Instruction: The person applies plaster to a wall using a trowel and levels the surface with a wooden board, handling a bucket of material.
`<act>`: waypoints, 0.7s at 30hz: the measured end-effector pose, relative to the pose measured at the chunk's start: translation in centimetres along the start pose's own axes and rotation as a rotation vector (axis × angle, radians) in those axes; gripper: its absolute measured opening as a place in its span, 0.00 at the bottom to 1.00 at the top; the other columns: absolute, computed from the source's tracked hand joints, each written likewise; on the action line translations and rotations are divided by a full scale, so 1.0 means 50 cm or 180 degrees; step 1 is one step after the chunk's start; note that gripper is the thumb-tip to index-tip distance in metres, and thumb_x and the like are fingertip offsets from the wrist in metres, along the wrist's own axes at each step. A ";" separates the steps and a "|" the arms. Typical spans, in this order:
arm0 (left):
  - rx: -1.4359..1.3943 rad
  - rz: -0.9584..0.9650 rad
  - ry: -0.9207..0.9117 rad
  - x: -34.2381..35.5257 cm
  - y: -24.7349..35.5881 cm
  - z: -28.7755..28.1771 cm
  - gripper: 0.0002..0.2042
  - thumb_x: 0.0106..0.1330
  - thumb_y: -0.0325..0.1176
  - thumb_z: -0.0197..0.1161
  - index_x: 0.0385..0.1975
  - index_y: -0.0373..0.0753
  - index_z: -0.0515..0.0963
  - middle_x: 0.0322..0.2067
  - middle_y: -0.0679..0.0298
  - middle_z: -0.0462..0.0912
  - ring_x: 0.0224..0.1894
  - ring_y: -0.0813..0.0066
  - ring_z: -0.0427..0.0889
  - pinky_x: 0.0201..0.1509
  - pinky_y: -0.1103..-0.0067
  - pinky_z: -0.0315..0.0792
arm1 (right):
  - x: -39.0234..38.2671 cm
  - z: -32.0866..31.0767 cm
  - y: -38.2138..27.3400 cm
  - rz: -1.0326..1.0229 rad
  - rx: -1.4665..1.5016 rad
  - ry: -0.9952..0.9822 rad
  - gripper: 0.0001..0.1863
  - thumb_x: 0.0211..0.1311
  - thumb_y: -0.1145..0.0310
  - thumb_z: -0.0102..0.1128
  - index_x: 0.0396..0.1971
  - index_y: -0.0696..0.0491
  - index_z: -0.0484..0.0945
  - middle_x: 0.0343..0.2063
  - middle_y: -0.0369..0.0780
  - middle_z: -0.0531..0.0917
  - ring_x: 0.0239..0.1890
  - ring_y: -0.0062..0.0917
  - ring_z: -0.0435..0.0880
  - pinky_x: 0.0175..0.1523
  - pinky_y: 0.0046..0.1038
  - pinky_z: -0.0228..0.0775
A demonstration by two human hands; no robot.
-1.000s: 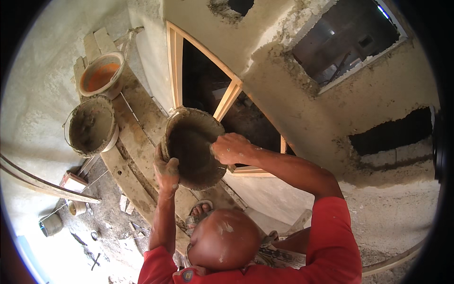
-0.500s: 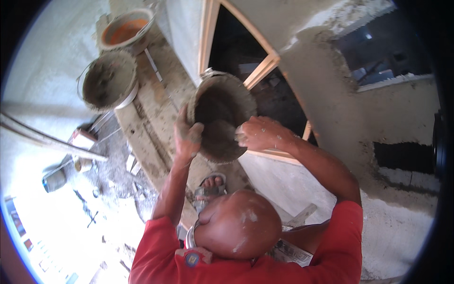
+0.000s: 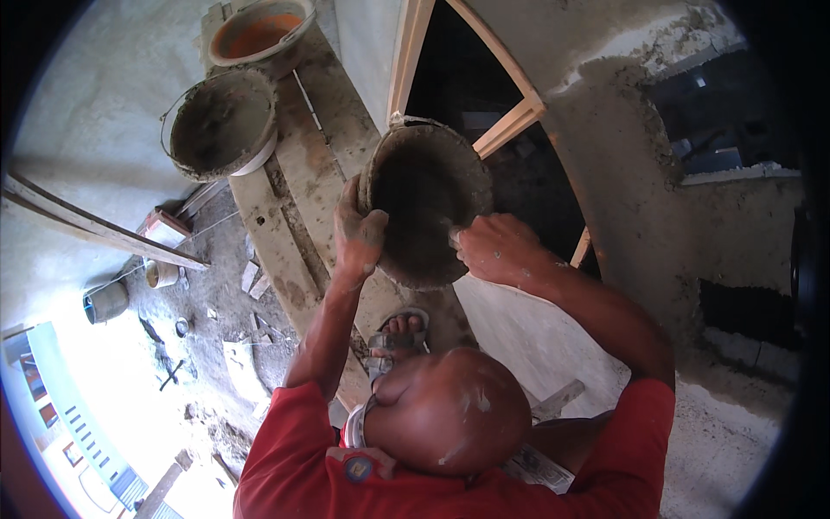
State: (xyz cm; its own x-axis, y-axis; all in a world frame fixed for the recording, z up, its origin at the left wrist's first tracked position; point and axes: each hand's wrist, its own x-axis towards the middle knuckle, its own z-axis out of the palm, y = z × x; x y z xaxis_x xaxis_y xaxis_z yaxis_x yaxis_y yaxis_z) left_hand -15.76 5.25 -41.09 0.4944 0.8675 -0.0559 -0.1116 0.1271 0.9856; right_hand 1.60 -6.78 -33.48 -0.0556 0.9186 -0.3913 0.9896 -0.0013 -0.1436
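A mortar-caked bucket point(image 3: 471, 169) is tilted with its dark mouth toward me, above the planks. My left hand point(image 3: 359, 232) grips its left rim, thumb inside and fingers around the outside. At the right side of the mouth my right hand point(image 3: 497, 248) is closed, knuckles up. A small pale bit of something shows at its fingertips against the dark inside; the rest of what it holds is hidden. Grey mortar smears mark both the bucket and my hands. My bent knee point(image 3: 458, 406) and sandalled foot point(image 3: 399, 333) are just below the bucket.
Mortar-stained planks point(image 3: 272, 233) carry a second bucket point(image 3: 220, 121) with grey mortar and a basin point(image 3: 259, 35) with an orange inside. A wooden frame point(image 3: 510, 125) borders a dark opening on the right, beside a plastered wall point(image 3: 605, 164). Rubble and small buckets lie on the lower floor.
My view has shifted, so most things sit farther right. The pale grey shape inside the bucket's mouth shows less now. Both hands stay at the bucket.
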 end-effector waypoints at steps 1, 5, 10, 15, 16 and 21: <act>0.0314 -0.0041 0.0105 -0.004 0.005 0.002 0.29 0.47 0.23 0.50 0.55 0.26 0.70 0.43 0.54 0.81 0.46 0.70 0.80 0.54 0.77 0.72 | 0.004 -0.017 -0.001 0.0014 -0.0016 0.0288 0.07 0.56 0.69 0.59 0.24 0.55 0.82 0.21 0.49 0.83 0.28 0.43 0.86 0.35 0.41 0.78; 0.0010 0.0170 -0.0327 0.003 -0.029 0.007 0.31 0.53 0.22 0.51 0.61 0.20 0.61 0.44 0.56 0.80 0.39 0.75 0.79 0.44 0.83 0.74 | 0.059 -0.044 0.030 0.0106 -0.0645 0.1106 0.06 0.54 0.69 0.60 0.23 0.54 0.83 0.21 0.45 0.85 0.29 0.39 0.87 0.32 0.40 0.77; 0.0189 -0.0017 -0.0150 -0.005 -0.023 0.009 0.29 0.51 0.22 0.50 0.58 0.21 0.64 0.41 0.57 0.80 0.36 0.76 0.78 0.40 0.83 0.74 | 0.105 -0.041 0.009 0.0402 -0.0773 -0.0242 0.08 0.53 0.68 0.60 0.25 0.52 0.86 0.29 0.45 0.87 0.31 0.37 0.88 0.34 0.38 0.78; -0.0445 0.0327 -0.0071 -0.010 -0.025 0.027 0.28 0.50 0.24 0.50 0.55 0.19 0.66 0.40 0.57 0.80 0.37 0.76 0.78 0.42 0.82 0.75 | 0.095 -0.016 0.050 0.0076 -0.0242 -0.0700 0.11 0.55 0.70 0.53 0.25 0.56 0.86 0.26 0.45 0.86 0.32 0.39 0.87 0.38 0.37 0.79; -0.0453 0.0487 -0.0014 -0.008 -0.024 0.031 0.28 0.50 0.24 0.50 0.55 0.19 0.66 0.40 0.57 0.80 0.37 0.77 0.78 0.42 0.82 0.75 | 0.094 -0.016 0.055 0.0077 -0.0146 -0.0761 0.12 0.55 0.70 0.52 0.26 0.57 0.85 0.25 0.45 0.86 0.33 0.39 0.87 0.38 0.38 0.79; -0.0045 -0.0249 0.0072 -0.018 -0.026 0.018 0.28 0.50 0.24 0.50 0.55 0.19 0.66 0.38 0.59 0.80 0.35 0.78 0.77 0.39 0.84 0.74 | 0.083 -0.069 0.036 0.0527 0.0757 -0.1777 0.16 0.59 0.65 0.49 0.32 0.59 0.83 0.25 0.47 0.85 0.33 0.39 0.86 0.41 0.39 0.76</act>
State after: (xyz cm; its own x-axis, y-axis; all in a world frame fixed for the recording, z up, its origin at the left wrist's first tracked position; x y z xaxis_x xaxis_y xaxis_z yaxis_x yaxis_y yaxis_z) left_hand -15.27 3.89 -42.20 0.4825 0.8652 -0.1365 -0.0855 0.2016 0.9757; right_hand 3.61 -1.63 -32.25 -0.0284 0.5538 -0.8322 0.9381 -0.2727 -0.2135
